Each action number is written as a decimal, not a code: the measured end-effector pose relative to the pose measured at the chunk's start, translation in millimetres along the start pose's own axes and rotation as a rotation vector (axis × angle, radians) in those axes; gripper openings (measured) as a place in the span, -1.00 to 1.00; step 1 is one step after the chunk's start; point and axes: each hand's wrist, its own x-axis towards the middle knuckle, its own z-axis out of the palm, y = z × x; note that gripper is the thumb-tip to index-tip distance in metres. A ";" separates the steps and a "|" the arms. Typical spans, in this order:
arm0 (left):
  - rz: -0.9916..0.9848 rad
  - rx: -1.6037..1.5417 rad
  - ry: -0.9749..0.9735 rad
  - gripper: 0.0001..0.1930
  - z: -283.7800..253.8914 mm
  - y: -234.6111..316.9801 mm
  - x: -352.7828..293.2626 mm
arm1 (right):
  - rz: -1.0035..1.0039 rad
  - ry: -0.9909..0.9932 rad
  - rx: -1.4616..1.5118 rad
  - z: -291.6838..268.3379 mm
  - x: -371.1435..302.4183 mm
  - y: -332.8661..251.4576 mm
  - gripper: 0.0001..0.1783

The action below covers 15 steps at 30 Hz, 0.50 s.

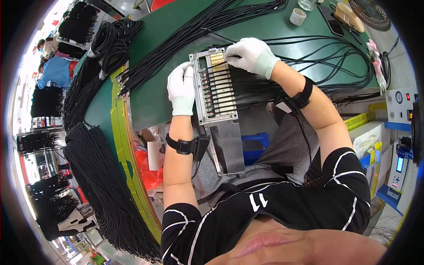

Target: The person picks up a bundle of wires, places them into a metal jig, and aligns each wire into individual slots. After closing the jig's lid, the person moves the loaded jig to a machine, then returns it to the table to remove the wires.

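Observation:
A metal jig plate with a row of slots lies at the near edge of the green table, its long tongue reaching over my lap. Several black cables lie side by side in the slots, running off to the right. My left hand, in a white glove, rests flat against the jig's left edge. My right hand, also gloved, pinches a black cable end at the top slots of the jig.
Bundles of black cables cross the table diagonally and pile up at the left. A tape roll, a phone and a small fan sit at the far right. Boxes and a control unit stand at my right.

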 end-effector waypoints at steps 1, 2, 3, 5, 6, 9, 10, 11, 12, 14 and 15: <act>0.000 0.001 0.003 -0.77 -0.4 -1.9 0.2 | 0.022 -0.020 -0.012 -1.4 0.5 -1.2 -0.86; 0.005 0.001 0.010 -0.78 -0.3 -4.7 0.7 | 0.044 -0.039 -0.023 -2.9 1.1 -2.7 -0.85; 0.009 0.000 0.018 -0.78 -0.5 -7.1 1.2 | 0.066 -0.059 -0.034 -4.0 1.8 -4.5 -0.85; 0.014 -0.001 0.023 -0.78 -0.6 -5.7 1.1 | 0.061 -0.067 -0.027 -6.0 1.8 -6.9 -0.85; 0.034 -0.025 -0.004 -0.78 -2.0 -5.1 0.2 | 0.055 -0.075 -0.019 -6.4 2.0 -8.8 -0.84; 0.080 -0.074 -0.060 -0.77 -4.6 11.9 -4.4 | 0.021 -0.061 -0.048 -5.3 0.2 -12.9 -0.84; 0.250 0.076 -0.070 -0.76 -1.0 22.4 -7.9 | -0.005 -0.041 -0.087 -3.9 -1.1 -12.6 -0.83; 0.418 0.233 -0.077 -0.74 0.4 31.4 -11.9 | -0.035 -0.019 -0.121 -1.1 -0.7 -12.7 -0.82; 0.586 0.390 -0.082 -0.73 1.2 36.2 -13.8 | -0.033 -0.012 -0.121 1.7 0.3 -11.2 -0.82; 0.574 0.421 -0.111 -0.71 2.0 38.7 -14.7 | -0.045 0.138 -0.098 8.0 2.0 -5.4 -0.79; 0.554 0.451 -0.138 -0.70 2.4 39.2 -14.6 | -0.051 0.214 -0.087 11.1 3.5 -1.8 -0.78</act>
